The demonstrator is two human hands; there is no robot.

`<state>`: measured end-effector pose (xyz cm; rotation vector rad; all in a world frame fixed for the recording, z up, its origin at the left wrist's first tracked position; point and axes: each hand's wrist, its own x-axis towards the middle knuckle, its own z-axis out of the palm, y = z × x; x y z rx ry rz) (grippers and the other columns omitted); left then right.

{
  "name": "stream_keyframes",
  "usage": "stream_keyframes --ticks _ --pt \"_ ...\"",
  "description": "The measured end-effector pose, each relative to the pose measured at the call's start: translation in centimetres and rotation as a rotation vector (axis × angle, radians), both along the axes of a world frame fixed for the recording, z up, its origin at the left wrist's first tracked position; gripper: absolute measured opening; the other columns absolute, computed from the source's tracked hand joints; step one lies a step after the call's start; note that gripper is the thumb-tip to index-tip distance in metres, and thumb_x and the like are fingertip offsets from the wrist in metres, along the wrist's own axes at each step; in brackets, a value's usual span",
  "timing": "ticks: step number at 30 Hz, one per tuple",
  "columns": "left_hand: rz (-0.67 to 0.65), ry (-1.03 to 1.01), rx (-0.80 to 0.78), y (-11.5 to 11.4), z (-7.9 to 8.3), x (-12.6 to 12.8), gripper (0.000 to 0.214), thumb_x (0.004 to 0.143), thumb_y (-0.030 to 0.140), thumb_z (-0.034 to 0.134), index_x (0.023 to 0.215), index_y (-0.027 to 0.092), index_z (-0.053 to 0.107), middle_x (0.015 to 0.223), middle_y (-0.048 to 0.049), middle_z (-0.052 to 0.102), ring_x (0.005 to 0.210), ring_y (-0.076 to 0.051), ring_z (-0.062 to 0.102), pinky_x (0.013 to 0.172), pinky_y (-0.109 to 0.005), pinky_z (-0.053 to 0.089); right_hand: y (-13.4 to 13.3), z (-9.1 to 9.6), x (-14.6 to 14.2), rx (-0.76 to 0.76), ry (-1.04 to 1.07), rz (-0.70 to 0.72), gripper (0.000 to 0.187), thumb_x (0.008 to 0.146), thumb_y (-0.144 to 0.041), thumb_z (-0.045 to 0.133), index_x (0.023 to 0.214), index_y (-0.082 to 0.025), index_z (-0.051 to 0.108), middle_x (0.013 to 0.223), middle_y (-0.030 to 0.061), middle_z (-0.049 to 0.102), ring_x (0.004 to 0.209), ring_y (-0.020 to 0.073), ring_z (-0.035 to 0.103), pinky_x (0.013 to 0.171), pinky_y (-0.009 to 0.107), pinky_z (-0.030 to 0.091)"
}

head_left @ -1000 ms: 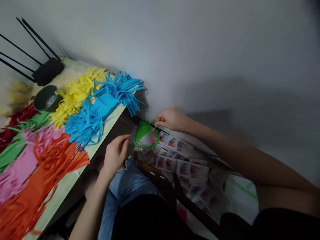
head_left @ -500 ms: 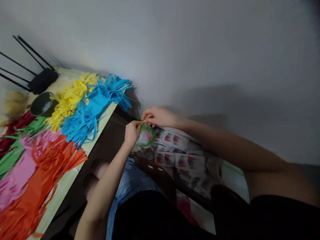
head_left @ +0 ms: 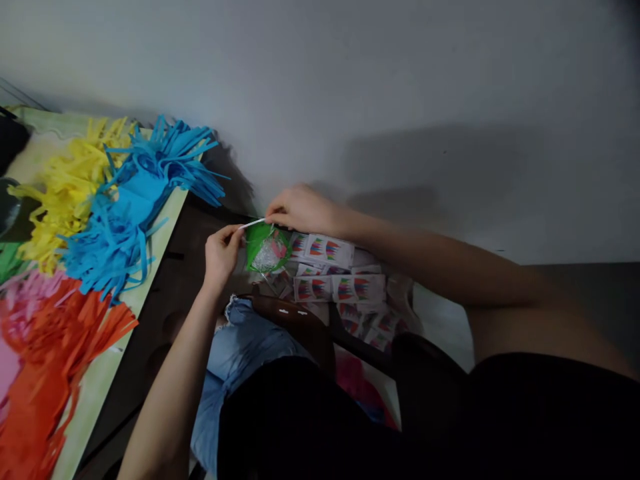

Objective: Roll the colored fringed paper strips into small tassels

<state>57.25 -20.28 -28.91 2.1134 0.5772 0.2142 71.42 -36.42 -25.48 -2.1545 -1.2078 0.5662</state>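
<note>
the left hand (head_left: 221, 257) and right hand (head_left: 303, 210) pinch a thin white strip (head_left: 253, 223) beyond the counter's (head_left: 97, 383) far right corner; should either pinch loosen, it could drop onto the green packet (head_left: 257, 241).

Black top (head_left: 295, 420), faded blue denim (head_left: 255, 347) with pale frayed edge (head_left: 231, 308), bare forearms (head_left: 177, 373), bare hands (head_left: 220, 259)

This looks like a craft workspace, with colourful fringed bundles (head_left: 143, 193) on a table (head_left: 100, 377).
</note>
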Motion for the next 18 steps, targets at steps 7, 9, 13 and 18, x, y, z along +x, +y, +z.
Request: stream_keyframes --ticks 7,9,13,18 --pt "-0.095 0.105 -0.046 0.5 -0.5 -0.3 0.022 0.077 0.026 0.059 0.089 0.013 0.073 0.069 -0.0026 0.067 0.055 -0.012 0.053 0.055 -0.022 0.039 0.9 1.0 -0.1 0.146 0.307 -0.078 0.02 0.085 -0.028 0.061 0.086 -0.014 0.074 0.06 -0.0007 0.066 0.047 0.0072 0.058 0.051 0.018 0.044" --pt "-0.087 0.105 -0.019 0.6 -0.3 -0.3 0.02 0.078 0.025 0.058 0.085 0.013 0.072 0.069 -0.0024 0.067 0.056 -0.012 0.054 0.054 -0.022 0.039 1.2 1.4 0.0 0.131 0.211 -0.073 0.019 0.084 -0.028 0.063 0.084 -0.014 0.075 0.06 -0.0008 0.066 0.045 0.0068 0.057 0.051 0.019 0.043" --pt "-0.043 0.06 -0.008 0.4 0.2 -0.1 0.018 0.08 0.024 0.057 0.083 0.013 0.07 0.068 -0.002 0.065 0.057 -0.012 0.056 0.055 -0.022 0.04 1.7 1.8 0.2 0.123 0.08 -0.037 0.018 0.083 -0.028 0.064 0.082 -0.016 0.077 0.054 -0.0029 0.064 0.043 0.0065 0.056 0.052 0.018 0.043" --pt "0.005 -0.073 -0.017 0.0 1.1 0.7 0.022 0.08 0.022 0.059 0.097 0.014 0.069 0.089 -0.0063 0.069 0.066 -0.013 0.06 0.063 -0.024 0.046 2.0 2.8 0.3 0.141 0.042 -0.041 0.016 0.082 -0.026 0.065 0.083 -0.016 0.077 0.058 -0.0015 0.068 0.043 0.0071 0.057 0.049 0.017 0.043"
